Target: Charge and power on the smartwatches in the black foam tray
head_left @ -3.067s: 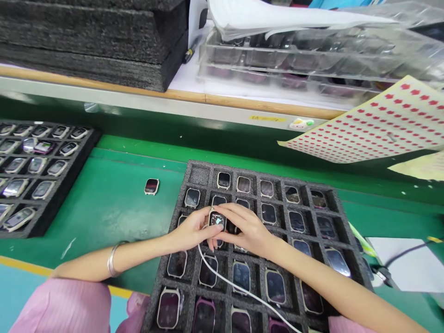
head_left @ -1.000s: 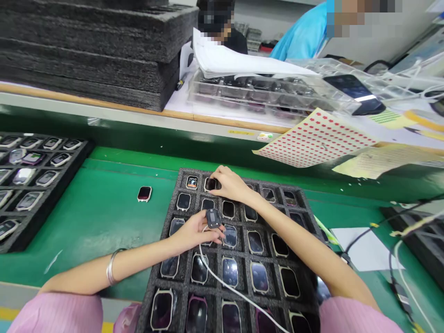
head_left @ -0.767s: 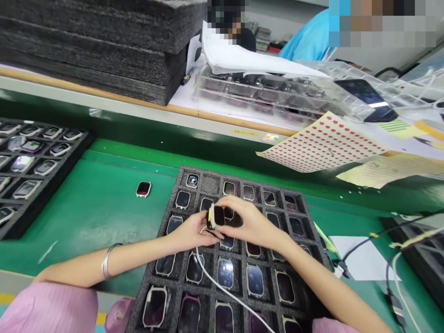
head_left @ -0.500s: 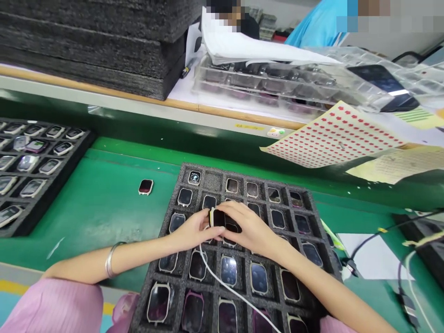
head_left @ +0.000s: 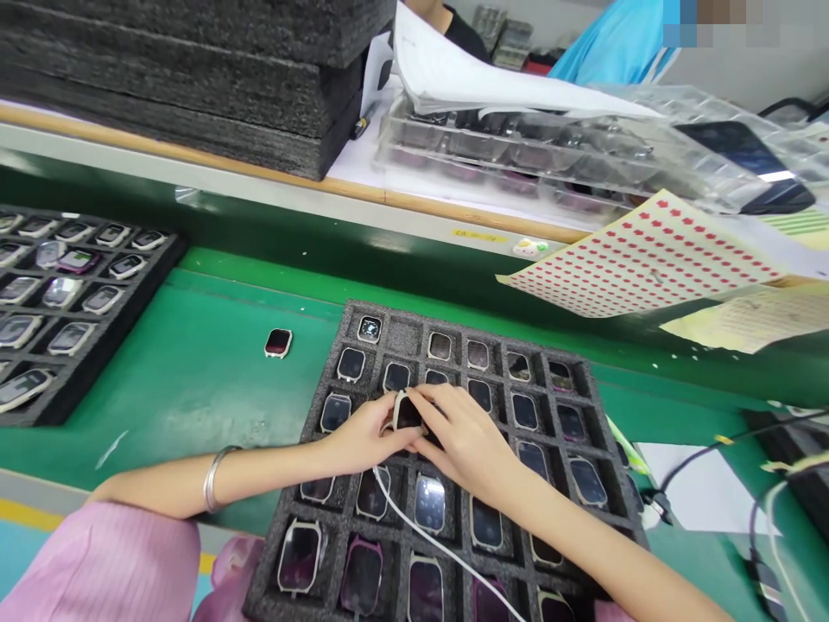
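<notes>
Both my hands meet over a black foam tray [head_left: 405, 339] whose compartments hold many smartwatch bodies without straps. Between them is a smartwatch [head_left: 408, 413] with a dark screen and a light frame. My left hand [head_left: 372, 432] grips its left side, and my right hand [head_left: 453, 428] closes on its right side, fingers over the upper edge. A white cable [head_left: 427, 537] runs from under my left hand across the tray to the lower right; its end is hidden. One watch in the tray's far left corner, a lit smartwatch [head_left: 370, 329], shows a dial.
A loose smartwatch [head_left: 278, 343] lies on the green mat [head_left: 213, 345]. Another foam tray of watches [head_left: 146, 276] sits at the left. Stacked foam [head_left: 161, 95], clear plastic trays [head_left: 492, 155] and a phone [head_left: 744, 160] occupy the shelf. Red-arrow sticker sheets [head_left: 648, 259] hang over its edge. A person is behind.
The watch in my hands has turned a little, and its yellow-lit left edge no longer shows. My right-hand fingers have shifted over it. The whole view has moved slightly.
</notes>
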{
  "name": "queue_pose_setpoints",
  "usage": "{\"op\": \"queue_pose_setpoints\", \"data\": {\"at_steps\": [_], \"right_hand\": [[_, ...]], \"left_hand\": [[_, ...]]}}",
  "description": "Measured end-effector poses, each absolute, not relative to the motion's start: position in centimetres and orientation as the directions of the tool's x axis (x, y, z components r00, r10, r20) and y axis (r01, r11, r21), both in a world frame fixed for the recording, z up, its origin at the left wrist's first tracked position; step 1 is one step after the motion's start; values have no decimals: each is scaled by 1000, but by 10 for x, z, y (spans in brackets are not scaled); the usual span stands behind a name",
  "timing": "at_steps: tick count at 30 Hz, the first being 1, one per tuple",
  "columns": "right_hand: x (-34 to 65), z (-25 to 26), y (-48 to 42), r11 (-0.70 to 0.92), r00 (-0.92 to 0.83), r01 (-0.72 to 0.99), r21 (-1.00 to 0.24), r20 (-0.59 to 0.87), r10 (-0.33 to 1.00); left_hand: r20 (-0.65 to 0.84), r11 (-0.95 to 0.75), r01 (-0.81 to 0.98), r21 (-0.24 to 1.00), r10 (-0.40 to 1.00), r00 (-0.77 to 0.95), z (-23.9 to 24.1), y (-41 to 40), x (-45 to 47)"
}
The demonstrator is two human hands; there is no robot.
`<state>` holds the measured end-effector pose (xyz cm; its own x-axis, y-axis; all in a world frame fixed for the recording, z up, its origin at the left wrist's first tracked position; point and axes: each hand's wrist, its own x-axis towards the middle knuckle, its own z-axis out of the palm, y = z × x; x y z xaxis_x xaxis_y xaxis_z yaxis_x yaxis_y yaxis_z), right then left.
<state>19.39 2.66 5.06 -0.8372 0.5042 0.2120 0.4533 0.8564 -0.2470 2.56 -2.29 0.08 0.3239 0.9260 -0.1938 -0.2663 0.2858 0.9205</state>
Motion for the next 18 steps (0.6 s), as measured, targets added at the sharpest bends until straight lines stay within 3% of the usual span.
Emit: {"op": "queue_pose_setpoints", "data": {"at_steps": [3,9,15,18], "right_hand": [[194,54,27,893,-873,407,-194,205,443],[198,51,33,893,-875,375,-249,223,430],[197,33,40,788,-830,292,-542,267,490],[198,26,42,751,-815,252,-610,284,505]], "left_hand": [[-210,314,-302,900,919,333,1,-23,27],[-254,370,-336,866,905,342,3,-22,24],[-270,435,-361,825,865,423,7,-19,17],[-270,444,-380,812,862,430,8,-18,17]]}}
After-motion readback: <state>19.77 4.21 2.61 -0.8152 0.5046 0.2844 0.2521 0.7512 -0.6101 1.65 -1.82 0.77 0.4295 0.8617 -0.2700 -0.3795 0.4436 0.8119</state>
